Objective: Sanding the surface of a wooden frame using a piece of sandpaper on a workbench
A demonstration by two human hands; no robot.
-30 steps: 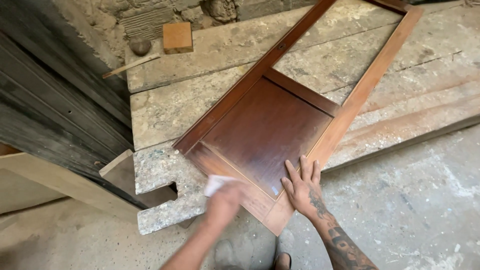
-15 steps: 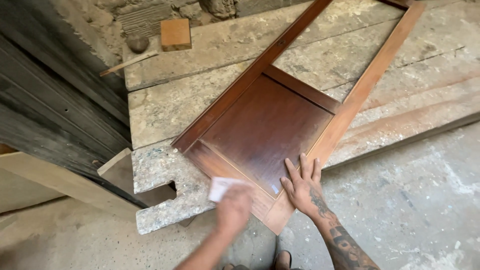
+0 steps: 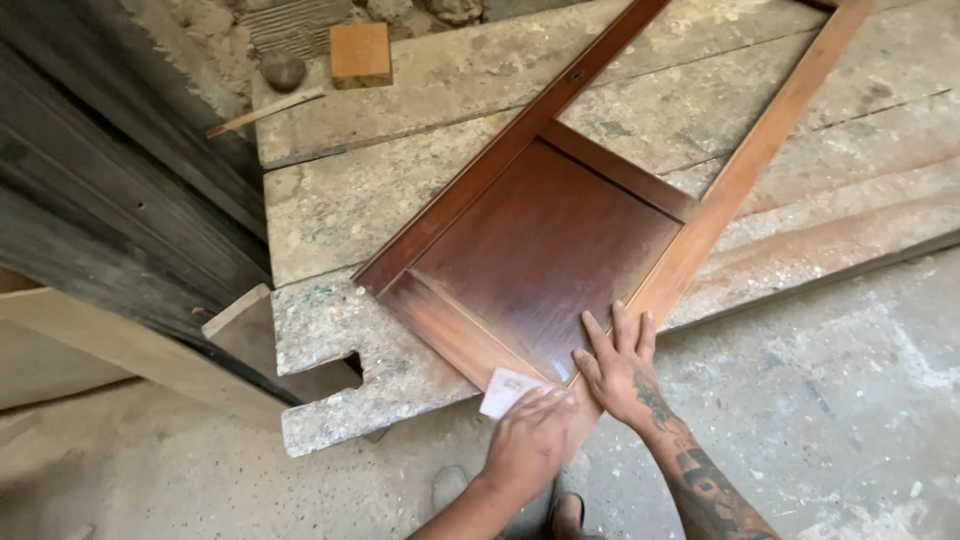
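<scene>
**Head view: sanding the door's bottom corner**

Rough workbench [image 3: 330,215] carries a brown panelled door frame [image 3: 545,245]. Right hand [image 3: 625,370] lies flat, fingers spread, on its corner. Left hand [image 3: 530,440] presses pale sandpaper [image 3: 505,390] against the bottom rail; most of the surface looks untouched.

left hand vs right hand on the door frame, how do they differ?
The left hand is curled and presses a small pale sheet against the bottom rail of the wooden door frame; the right hand lies flat with fingers spread and holds nothing. The left hand sits at the frame's lower corner edge, the right hand further in, on the side rail and panel corner. Both rest on the frame.
</scene>
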